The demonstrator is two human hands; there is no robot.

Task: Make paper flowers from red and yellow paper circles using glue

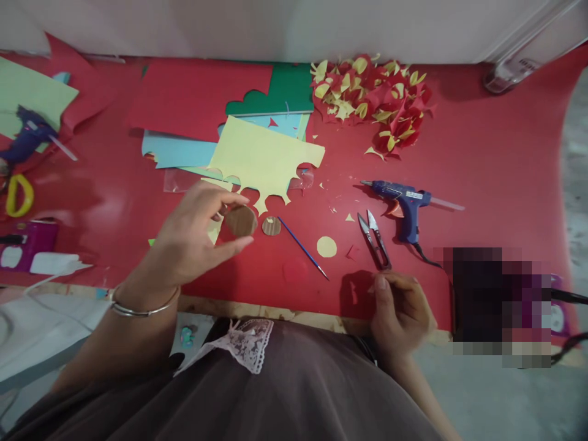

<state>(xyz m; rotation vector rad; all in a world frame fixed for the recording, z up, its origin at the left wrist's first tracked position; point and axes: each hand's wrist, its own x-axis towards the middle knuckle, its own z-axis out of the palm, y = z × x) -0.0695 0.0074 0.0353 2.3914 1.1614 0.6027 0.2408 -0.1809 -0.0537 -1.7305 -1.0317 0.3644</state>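
Observation:
My left hand [197,229] grips a round wood-grain disc [241,221] by its edges, between thumb and fingers, above the red table. Just right of it lies a smaller wood-grain disc [271,226], with a blue thin-handled brush [302,247] slanting away beside it. A pale yellow paper circle [326,247] rests farther right. My right hand [402,309] is closed in a pinch near the table's front edge; what its fingertips hold, if anything, is too small to name. Close above that hand are thread snips [374,240], blades apart.
A blue glue gun [399,199] lies at right, its cord trailing forward. Cut yellow paper [261,156] and red paper [197,92] sheets overlap at the back, beside a heap of red and yellow paper flowers [372,98]. Another glue gun [30,135] and yellow-handled scissors [19,196] are at left.

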